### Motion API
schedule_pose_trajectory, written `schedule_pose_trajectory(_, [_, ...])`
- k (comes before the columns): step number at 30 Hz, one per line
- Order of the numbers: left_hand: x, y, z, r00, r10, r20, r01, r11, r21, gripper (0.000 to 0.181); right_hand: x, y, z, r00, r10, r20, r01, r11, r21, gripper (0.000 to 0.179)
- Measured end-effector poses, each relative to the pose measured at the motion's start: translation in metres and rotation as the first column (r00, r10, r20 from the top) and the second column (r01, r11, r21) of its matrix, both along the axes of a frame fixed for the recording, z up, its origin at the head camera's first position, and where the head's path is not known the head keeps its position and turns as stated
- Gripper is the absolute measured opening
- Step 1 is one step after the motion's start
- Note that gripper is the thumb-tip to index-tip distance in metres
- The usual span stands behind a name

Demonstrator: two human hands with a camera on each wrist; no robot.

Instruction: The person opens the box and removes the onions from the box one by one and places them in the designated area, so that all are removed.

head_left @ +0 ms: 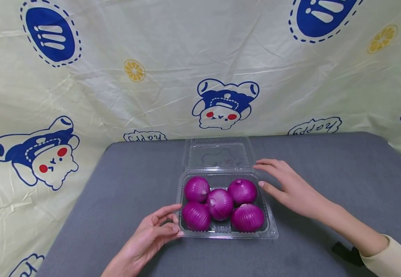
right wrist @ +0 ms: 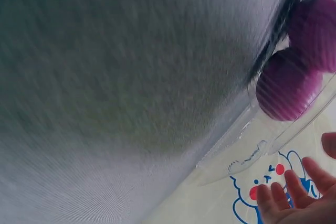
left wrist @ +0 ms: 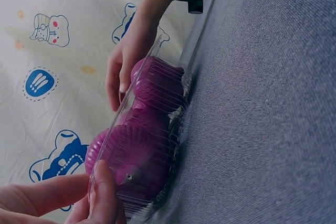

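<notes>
A clear plastic clamshell box sits on the table with its lid folded back flat, away from the person. Inside it lie several purple onions. My left hand pinches the rim at the box's left side; in the left wrist view the thumb lies against the box wall. At the right side, my right hand is spread, its fingertips close to the rim near the hinge. The right wrist view shows those fingers apart, with nothing between them.
Grey cloth covers the table. Behind and to the left hangs a pale printed sheet with cartoon figures and orange slices. A dark strap piece is at the right wrist, by a cream sleeve.
</notes>
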State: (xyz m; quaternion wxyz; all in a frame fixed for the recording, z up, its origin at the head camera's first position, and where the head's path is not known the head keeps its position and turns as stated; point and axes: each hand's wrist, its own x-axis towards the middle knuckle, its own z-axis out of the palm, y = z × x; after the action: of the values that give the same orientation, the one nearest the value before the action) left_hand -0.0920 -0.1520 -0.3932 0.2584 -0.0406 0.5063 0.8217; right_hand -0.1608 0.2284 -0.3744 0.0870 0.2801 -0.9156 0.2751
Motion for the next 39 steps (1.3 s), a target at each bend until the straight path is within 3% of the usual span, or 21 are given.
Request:
schedule_pose_trajectory(8, [0.000, 0.000, 0.000, 1.000, -0.006, -0.005, 0.006, 1.000, -0.007, 0.065, 0.021, 0.000, -0.001, 0.995, 0.103, 0.016, -0.103, 0.994, 0.021, 0.053])
schedule_pose_trajectory(14, [-0.002, 0.000, 0.002, 1.000, 0.000, 0.011, 0.000, 1.000, -0.019, 0.064, 0.028, -0.001, -0.001, 0.980, 0.191, 0.057, -0.194, 0.980, 0.050, 0.061])
schedule_pose_trajectory(25, [0.000, 0.000, 0.001, 1.000, -0.001, -0.006, 0.001, 1.000, -0.001, 0.064, 0.028, -0.007, 0.002, 0.933, 0.285, 0.220, -0.290, 0.957, -0.011, 0.067])
schedule_pose_trajectory(33, [-0.001, 0.000, 0.001, 1.000, -0.004, -0.020, 0.004, 1.000, -0.003, 0.064, 0.023, -0.014, 0.007, 0.898, 0.356, 0.258, -0.366, 0.931, -0.011, 0.060])
schedule_pose_trajectory(39, [-0.001, -0.001, 0.001, 1.000, -0.002, -0.018, 0.002, 1.000, -0.001, 0.064, 0.019, -0.018, 0.010, 0.859, 0.405, 0.313, -0.428, 0.904, 0.005, 0.057])
